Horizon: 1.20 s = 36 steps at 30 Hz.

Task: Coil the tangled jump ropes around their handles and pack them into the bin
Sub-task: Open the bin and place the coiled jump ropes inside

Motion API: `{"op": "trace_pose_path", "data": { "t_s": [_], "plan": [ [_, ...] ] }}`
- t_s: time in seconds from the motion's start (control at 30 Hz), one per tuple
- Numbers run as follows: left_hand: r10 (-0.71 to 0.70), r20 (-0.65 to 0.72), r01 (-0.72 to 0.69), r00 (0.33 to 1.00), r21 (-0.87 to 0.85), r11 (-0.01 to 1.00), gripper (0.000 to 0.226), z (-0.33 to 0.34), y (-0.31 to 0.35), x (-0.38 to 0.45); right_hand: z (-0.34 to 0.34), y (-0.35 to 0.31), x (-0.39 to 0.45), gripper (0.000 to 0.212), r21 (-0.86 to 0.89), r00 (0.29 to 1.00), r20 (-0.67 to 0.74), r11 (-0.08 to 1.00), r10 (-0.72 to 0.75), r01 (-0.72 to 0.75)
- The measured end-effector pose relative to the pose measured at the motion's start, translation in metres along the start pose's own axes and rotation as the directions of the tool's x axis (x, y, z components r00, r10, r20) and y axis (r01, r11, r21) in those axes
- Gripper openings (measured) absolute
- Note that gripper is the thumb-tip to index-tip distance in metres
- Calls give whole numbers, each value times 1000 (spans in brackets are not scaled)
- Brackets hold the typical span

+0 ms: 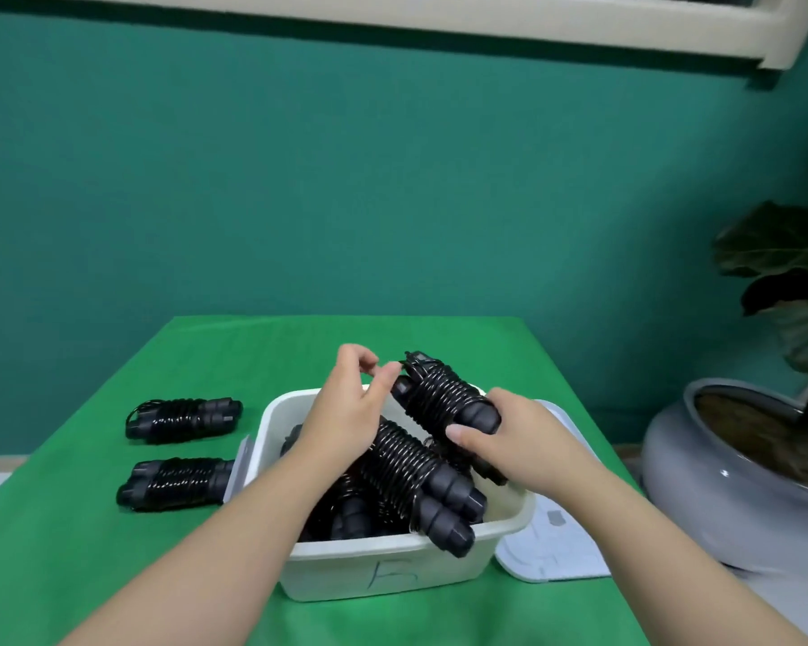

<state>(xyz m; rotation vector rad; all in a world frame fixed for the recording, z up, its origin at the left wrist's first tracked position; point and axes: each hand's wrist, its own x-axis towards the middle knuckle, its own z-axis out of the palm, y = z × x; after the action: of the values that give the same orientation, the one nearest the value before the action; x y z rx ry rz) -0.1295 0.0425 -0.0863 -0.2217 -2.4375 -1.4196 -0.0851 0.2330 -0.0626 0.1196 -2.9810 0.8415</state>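
nearest the camera, white bin (383, 571) on green table (89, 552) holds coiled ropes (407, 477). above it right hand (518, 435) grips a coiled jump rope (444, 396) by its handles; left hand (351, 403) pinches its rope end. left, two coiled bundles (178, 452); lid (551, 543) right; farther right, plant pot (728, 463).

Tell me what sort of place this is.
Probably an indoor room set up as a work or recording station, not a gym. A small table under a green cloth stands against a plain teal wall, with a potted plant on the floor beside it and a window frame above.
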Motion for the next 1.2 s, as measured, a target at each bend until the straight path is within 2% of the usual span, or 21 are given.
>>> {"op": "trace_pose_path", "data": {
  "t_s": [0.07,0.13,0.2,0.27,0.33,0.43,0.53,0.6,0.67,0.73,0.8,0.87,0.97,1.07,1.13,1.2],
  "plan": [
    [1,65,-1,998,0,1000,20,-1,-8,-1,7,12,0,32,-39,997,10,997,71,-70],
    [-5,252,-4,968,36,999,22,-6,-18,-5,18,22,1,30,-76,989,38,988,140,-137],
    [6,480,-78,877,129,989,16,-10,-28,-12,30,26,0,30,-117,988,10,981,156,-154],
    [-7,635,-164,773,211,964,12,-16,-32,-18,39,24,0,31,-171,990,-62,976,126,-135],
    [-46,710,-201,703,261,944,35,-22,-33,-21,45,21,-1,29,-234,987,-125,964,96,-124],
    [-68,736,-225,673,291,930,62,-28,-30,-22,49,20,-4,26,-260,984,-162,958,78,-118],
    [-70,733,-204,676,277,939,63,-30,-26,-23,51,23,-5,29,-237,981,-180,964,78,-121],
    [-48,729,-267,683,311,912,59,-31,-22,-21,51,23,-7,29,-228,979,-190,967,74,-117],
    [24,670,-340,742,345,875,57,-31,-21,-18,51,22,-8,25,-232,979,-193,966,66,-110],
    [123,547,-366,828,362,857,58,-30,-19,-15,51,23,-9,22,-224,979,-199,970,52,-98],
    [201,436,-380,877,374,846,57,-29,-15,-13,52,24,-9,22,-194,975,-218,977,41,-85],
    [273,440,-440,856,340,831,53,-25,-9,-12,53,24,-10,24,-168,973,-224,981,56,-95],
    [355,538,-547,765,250,799,55,-13,-4,-11,52,25,-10,20,-149,972,-217,981,91,-125],
    [385,622,-675,681,331,660,62,1,-10,-10,52,25,-8,18,-175,972,-213,975,97,-136],
    [386,644,-716,661,388,580,65,5,-17,-9,54,24,-7,25,-169,969,-228,975,101,-141],
    [374,643,-709,669,400,581,66,5,-21,-6,55,25,-7,30,-178,966,-247,976,81,-128]
  ]
}}
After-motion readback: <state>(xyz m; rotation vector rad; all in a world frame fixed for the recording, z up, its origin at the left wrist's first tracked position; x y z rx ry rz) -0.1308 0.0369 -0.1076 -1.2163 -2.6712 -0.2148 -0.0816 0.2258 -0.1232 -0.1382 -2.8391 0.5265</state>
